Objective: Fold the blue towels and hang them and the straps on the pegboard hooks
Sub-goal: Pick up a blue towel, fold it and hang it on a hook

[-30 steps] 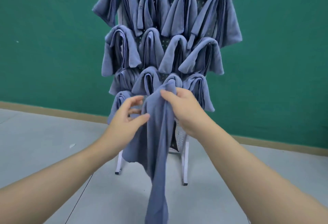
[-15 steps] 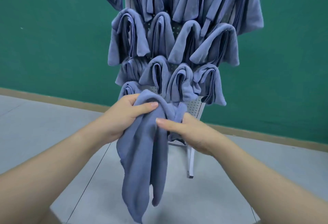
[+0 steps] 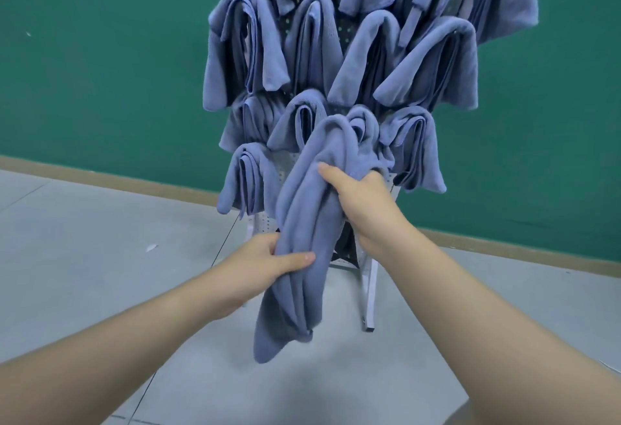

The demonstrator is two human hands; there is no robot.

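Currently, left hand (image 3: 265,261) grasps the bunched blue towel (image 3: 302,239) at its 7 o'clock; right hand (image 3: 364,199) clutches its upper part before the pegboard (image 3: 386,182).

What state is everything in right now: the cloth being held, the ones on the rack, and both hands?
Loose blue towel: bunched, gripped by both hands, not visibly hooked.
Folded blue towels: draped over hooks.
White perforated pegboard: upright, mostly covered.
Left hand: grips the towel low.
Right hand: grips the towel high.
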